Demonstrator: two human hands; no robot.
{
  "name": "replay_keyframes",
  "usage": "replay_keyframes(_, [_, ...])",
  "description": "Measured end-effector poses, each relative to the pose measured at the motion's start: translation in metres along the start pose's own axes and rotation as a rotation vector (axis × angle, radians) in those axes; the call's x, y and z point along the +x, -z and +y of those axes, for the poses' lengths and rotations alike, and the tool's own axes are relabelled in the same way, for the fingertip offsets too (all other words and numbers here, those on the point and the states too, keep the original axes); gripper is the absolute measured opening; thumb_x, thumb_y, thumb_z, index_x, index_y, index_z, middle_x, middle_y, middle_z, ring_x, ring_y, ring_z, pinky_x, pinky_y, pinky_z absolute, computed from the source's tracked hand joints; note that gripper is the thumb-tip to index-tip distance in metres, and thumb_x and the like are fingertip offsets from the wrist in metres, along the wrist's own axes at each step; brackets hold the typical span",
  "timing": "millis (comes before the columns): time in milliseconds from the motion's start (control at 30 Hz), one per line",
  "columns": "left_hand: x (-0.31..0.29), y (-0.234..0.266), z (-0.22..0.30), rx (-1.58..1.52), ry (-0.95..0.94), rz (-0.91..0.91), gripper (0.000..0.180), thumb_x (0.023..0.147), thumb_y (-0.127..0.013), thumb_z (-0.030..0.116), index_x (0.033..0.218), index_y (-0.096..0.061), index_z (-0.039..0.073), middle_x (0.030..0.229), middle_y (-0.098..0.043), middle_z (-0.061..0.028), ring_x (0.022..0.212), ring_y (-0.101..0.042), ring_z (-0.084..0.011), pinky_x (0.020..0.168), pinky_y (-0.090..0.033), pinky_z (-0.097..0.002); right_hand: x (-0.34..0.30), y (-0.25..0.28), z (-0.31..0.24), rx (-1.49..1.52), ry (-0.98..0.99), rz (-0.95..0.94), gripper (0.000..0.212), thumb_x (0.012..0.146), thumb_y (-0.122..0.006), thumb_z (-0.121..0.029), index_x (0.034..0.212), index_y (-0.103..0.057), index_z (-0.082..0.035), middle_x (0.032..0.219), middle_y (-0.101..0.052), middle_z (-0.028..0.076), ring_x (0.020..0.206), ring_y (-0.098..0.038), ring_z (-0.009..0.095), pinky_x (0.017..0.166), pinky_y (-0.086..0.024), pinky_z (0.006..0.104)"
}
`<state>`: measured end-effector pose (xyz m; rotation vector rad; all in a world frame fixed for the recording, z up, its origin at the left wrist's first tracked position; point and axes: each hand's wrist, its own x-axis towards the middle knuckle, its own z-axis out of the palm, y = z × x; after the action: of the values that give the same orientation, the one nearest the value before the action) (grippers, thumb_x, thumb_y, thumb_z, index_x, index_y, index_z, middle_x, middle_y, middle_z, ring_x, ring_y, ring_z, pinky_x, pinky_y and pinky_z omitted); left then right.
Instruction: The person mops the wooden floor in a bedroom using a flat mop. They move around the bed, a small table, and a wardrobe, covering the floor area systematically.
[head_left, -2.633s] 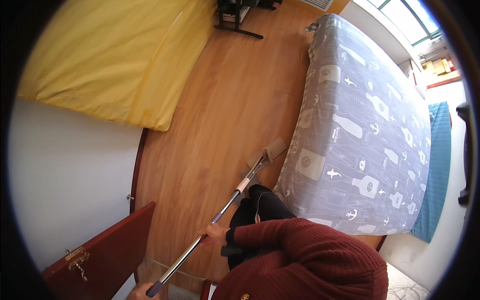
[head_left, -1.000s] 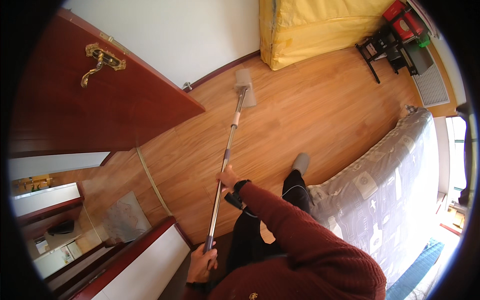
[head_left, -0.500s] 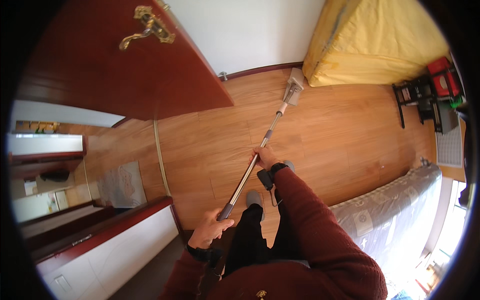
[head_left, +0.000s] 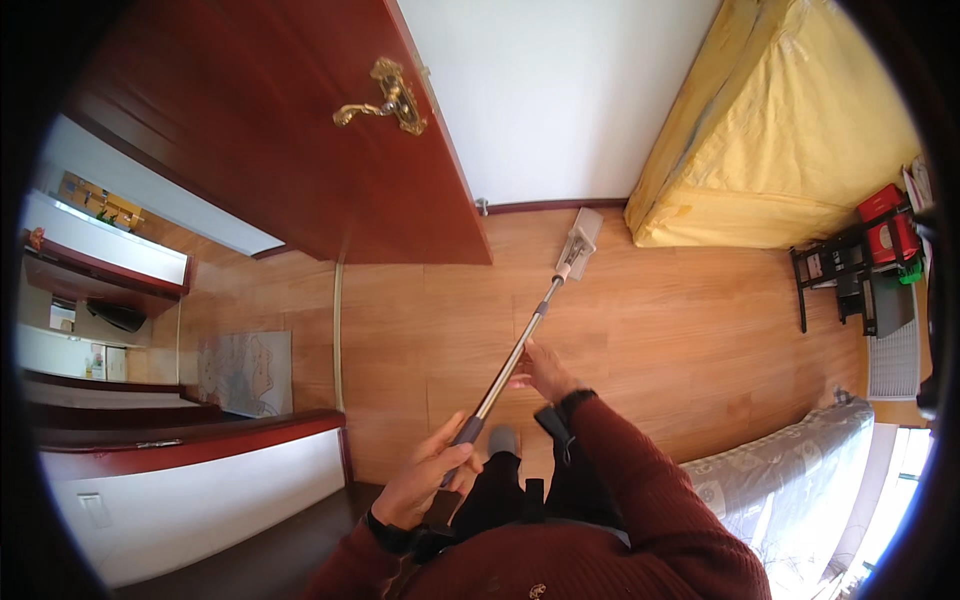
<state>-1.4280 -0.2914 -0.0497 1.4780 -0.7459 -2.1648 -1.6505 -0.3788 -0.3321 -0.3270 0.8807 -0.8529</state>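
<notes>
- Nearest us, we see dark red ribbed sleeves (head_left: 655, 470) and black trousers, with a black band at each wrist.
- We see the left hand (head_left: 425, 472) wrapped around the dark grip at the lower end of a flat mop (head_left: 508, 363), thumb on top and fingers closed.
- Farther up the pole, we see the right hand (head_left: 547, 372) half open, its fingers loosely bent and not wrapped around the pole (whether they touch it, we cannot tell).
- Below that hand, we make out a grey slipper (head_left: 503, 440) on the wood-plank floor (head_left: 650, 340).
- Out to the right, we see a grey patterned cover (head_left: 790, 450), bright with light at its lower part.
- Out to the left, past a pale floor strip, we find a patterned mat (head_left: 245, 375).
- Farther off, we see the pale rectangular mop head (head_left: 582, 250) on the floor, near the foot of the white wall (head_left: 550, 100), between a red-brown door (head_left: 290, 150) with a brass handle (head_left: 390, 100) and a yellow cover (head_left: 760, 150).
- At the far right, we see a black frame beside something red (head_left: 885, 225).
</notes>
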Motion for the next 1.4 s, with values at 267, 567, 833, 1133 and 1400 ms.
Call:
replay_keyframes(267, [0.040,-0.061,0.041,0.176,-0.211,-0.437,0.066,0.104,-0.048,0.047,0.148,-0.041,-0.001,0.108,-0.063,-0.0088,0.076,-0.056,-0.0112,0.076,-0.046,-0.0266,-0.111,-0.011,-0.048,-0.633,0.332,0.398,0.023,0.102,-0.052,-0.028,0.108,-0.058,-0.007,0.088,-0.062,0.008,0.076,-0.064,0.022,0.066,-0.057,0.0405])
replay_keyframes(567, [0.094,-0.138,-0.011,0.487,-0.262,-0.838,0.061,0.104,-0.057,0.029,0.157,-0.034,0.009,0.087,-0.060,-0.0040,0.059,-0.055,-0.0071,0.054,-0.045,-0.0223,-0.273,-0.014,-0.116,0.049,0.029,-0.087,0.061,0.102,-0.047,-0.057,0.140,-0.042,-0.010,0.123,-0.062,0.017,0.106,-0.065,0.030,0.090,-0.055,0.0446])
replay_keyframes(833, [0.146,-0.068,0.049,0.647,-0.702,-0.295,0.031,0.094,-0.066,0.014,0.123,-0.059,0.003,0.095,-0.068,-0.0026,0.068,-0.060,-0.0074,0.059,-0.049,-0.0250,-0.353,0.085,-0.063,-0.211,-0.414,0.222,0.029,0.097,-0.059,-0.005,0.124,-0.049,-0.005,0.095,-0.059,0.008,0.081,-0.064,0.021,0.067,-0.061,0.0416])
replay_keyframes(1133, [0.214,0.080,0.241,1.013,-1.151,0.690,0.075,0.082,-0.061,-0.002,0.153,-0.036,0.003,0.163,-0.026,-0.0202,0.151,-0.024,-0.0360,0.123,-0.019,-0.0459,-0.365,0.230,-0.085,-1.375,-0.574,0.796,0.033,0.086,-0.068,-0.033,0.098,-0.074,-0.003,0.098,-0.073,0.019,0.088,-0.073,0.033,0.076,-0.059,0.0435])
replay_keyframes(1400, [0.284,0.105,0.365,1.480,-0.725,1.142,0.082,0.088,-0.067,0.055,0.151,-0.041,0.009,0.154,-0.043,-0.0187,0.145,-0.032,-0.0412,0.116,-0.027,-0.0564,-0.387,0.330,-0.191,-1.882,-0.511,0.978,0.021,0.076,-0.072,-0.028,0.087,-0.076,-0.012,0.091,-0.074,0.017,0.087,-0.073,0.038,0.073,-0.059,0.0509])
